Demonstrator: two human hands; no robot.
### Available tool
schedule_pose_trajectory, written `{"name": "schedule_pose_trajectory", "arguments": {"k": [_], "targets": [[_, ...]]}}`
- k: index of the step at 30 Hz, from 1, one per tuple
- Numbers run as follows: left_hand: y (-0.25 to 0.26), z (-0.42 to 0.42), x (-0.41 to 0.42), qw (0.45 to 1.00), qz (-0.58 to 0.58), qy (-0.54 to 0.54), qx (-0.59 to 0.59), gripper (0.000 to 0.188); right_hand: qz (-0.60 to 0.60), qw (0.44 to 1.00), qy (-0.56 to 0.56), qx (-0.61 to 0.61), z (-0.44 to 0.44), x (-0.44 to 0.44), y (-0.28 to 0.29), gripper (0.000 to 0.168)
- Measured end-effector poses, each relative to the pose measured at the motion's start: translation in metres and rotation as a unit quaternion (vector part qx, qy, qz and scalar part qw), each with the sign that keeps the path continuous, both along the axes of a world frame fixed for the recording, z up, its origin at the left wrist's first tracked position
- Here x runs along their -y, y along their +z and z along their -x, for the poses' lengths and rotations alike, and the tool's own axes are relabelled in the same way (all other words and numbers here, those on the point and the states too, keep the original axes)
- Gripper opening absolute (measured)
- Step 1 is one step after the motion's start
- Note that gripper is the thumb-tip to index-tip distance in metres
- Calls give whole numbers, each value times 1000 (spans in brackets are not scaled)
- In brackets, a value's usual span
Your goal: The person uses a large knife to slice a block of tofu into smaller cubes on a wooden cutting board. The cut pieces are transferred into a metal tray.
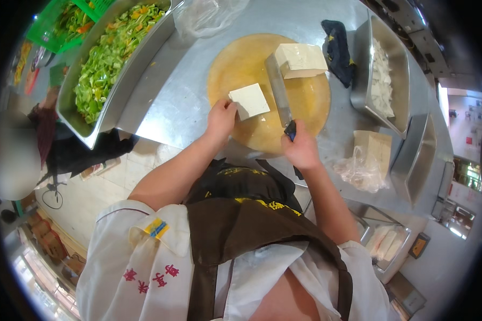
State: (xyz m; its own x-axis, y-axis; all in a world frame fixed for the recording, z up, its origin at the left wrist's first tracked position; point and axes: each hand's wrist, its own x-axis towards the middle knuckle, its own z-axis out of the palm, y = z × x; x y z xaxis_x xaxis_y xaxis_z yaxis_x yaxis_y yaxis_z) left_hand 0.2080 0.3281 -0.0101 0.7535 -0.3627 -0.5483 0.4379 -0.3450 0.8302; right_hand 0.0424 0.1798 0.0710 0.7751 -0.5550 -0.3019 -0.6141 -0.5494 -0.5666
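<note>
A square white slab, probably tofu [249,101], lies on a round yellow cutting board [301,104]. The fingers of my left hand [222,116] are closed at its left edge. My right hand [302,146] grips the dark handle of a cleaver [278,88]. Its broad steel blade points away from me across the board, to the right of the slab. Beyond the blade sits a larger white block [301,58], close beside its far end. My hand covers part of the cleaver's handle.
A steel pan of chopped green vegetables [106,64] stands at the left. Beside the board lies a black cloth [337,52]. White pieces fill part of a steel pan [361,86] at the right. A bagged pale block [371,154] sits nearby; a person [44,120] is at far left.
</note>
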Motion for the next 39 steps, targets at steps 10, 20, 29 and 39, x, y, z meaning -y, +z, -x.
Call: {"name": "schedule_pose_trajectory", "arguments": {"k": [10,20,29,39], "targets": [[-10,-4,1,998,-32,-34,43,26,-35,998,44,-31,-4,-45,29,32],[-17,-8,3,990,-56,-72,102,30,-21,996,46,-73,-5,-55,30,33],[-13,-9,4,988,-76,-79,109,30,-18,994,36,-97,-6,-55,30,41],[-26,-10,1,987,-65,-79,122,32,-14,995,44,-84,-4,-57,32,39]]}}
